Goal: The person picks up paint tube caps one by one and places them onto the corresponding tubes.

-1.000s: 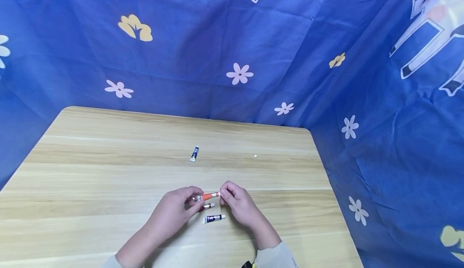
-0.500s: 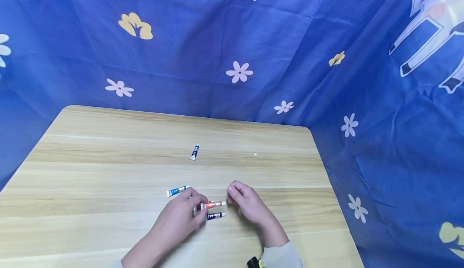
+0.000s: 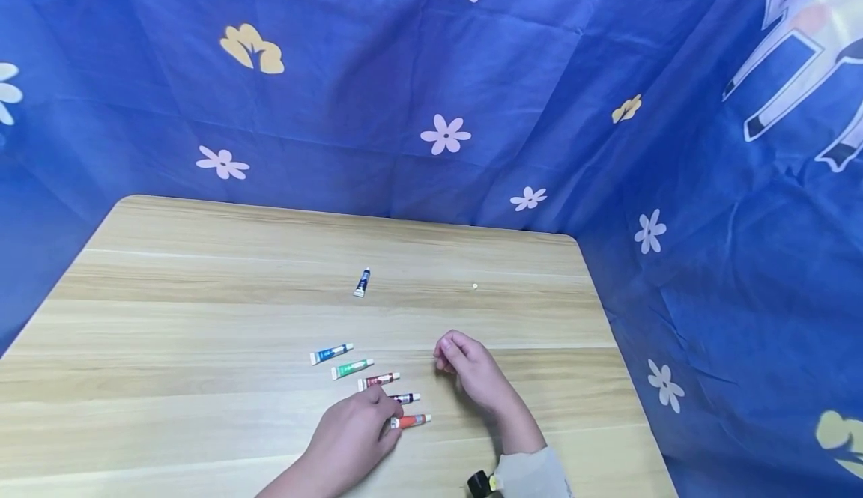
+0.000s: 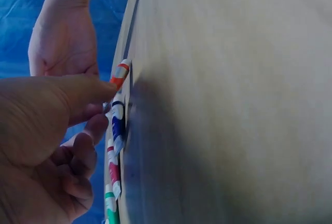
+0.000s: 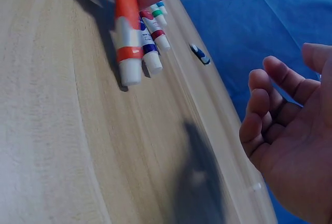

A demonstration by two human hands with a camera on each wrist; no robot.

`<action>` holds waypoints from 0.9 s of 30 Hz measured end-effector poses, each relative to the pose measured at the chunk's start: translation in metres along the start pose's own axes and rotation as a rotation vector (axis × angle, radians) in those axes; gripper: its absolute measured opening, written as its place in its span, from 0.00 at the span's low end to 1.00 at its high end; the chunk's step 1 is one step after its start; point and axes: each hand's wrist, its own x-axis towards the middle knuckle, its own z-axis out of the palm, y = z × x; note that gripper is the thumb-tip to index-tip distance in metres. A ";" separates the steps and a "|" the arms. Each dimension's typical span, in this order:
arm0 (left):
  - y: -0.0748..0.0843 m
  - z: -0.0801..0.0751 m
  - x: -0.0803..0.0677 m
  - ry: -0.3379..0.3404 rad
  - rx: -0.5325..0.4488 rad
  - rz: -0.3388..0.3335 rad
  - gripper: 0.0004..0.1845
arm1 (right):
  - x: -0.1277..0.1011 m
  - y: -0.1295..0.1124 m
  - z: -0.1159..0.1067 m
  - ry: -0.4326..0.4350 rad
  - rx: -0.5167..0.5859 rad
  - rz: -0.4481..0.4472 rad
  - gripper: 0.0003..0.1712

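My left hand (image 3: 359,432) pinches an orange paint tube (image 3: 413,421) by its crimped end, close over the table, white cap pointing right. In the right wrist view the same orange tube (image 5: 128,37) shows large, cap toward the camera. Just behind it lies a dark purple-blue paint tube (image 3: 406,398), partly covered by the left fingers. Farther back come a red tube (image 3: 380,380), a green tube (image 3: 353,368) and a blue tube (image 3: 332,353), stepped in a slanting row. To their right hovers my right hand (image 3: 474,369), holding nothing, its fingers loosely curled in the right wrist view.
A dark blue tube (image 3: 362,282) lies apart toward the back of the wooden table (image 3: 202,288). A tiny white round piece (image 3: 475,286) sits to its right. Blue patterned cloth (image 3: 377,71) hangs behind the table and along its right side.
The left hand has carried the orange tube toward the front edge, past the purple-blue one, uncovering the green and red tubes. The right hand has let go of it and drawn off rightward.
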 end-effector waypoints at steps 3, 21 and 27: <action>0.000 0.004 -0.001 -0.013 0.013 0.005 0.10 | 0.001 0.002 -0.001 0.000 -0.002 -0.007 0.21; -0.004 0.007 -0.004 -0.075 -0.059 -0.075 0.13 | 0.006 0.022 -0.014 0.103 0.046 -0.029 0.15; -0.014 -0.012 0.010 -0.071 -0.095 -0.179 0.11 | 0.012 0.028 -0.026 0.234 0.095 -0.019 0.10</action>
